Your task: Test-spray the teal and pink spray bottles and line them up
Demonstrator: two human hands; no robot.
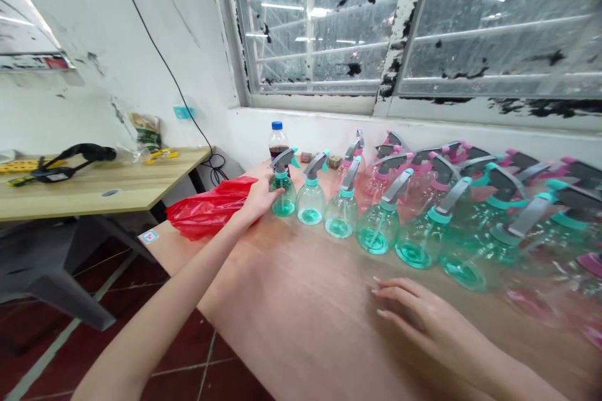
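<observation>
At the left end of a row of green spray bottles, my left hand [263, 198] is closed around the body of one spray bottle [285, 202], which stands upright on the table. Just right of it is another green spray bottle [310, 202], and several more continue along the row toward the right. My right hand [418, 310] hovers over the table in front of the row, fingers loosely stretched and apart, holding nothing. A red plastic bag [211, 203] lies beside my left hand.
Pink spray bottles [376, 185] crowd behind the green ones, below the window. A blue-capped drink bottle [277, 138] stands at the back by the wall. To the left, a second table [89, 197] carries a black headset strap [70, 163]. A grey stool [51, 263] sits below it.
</observation>
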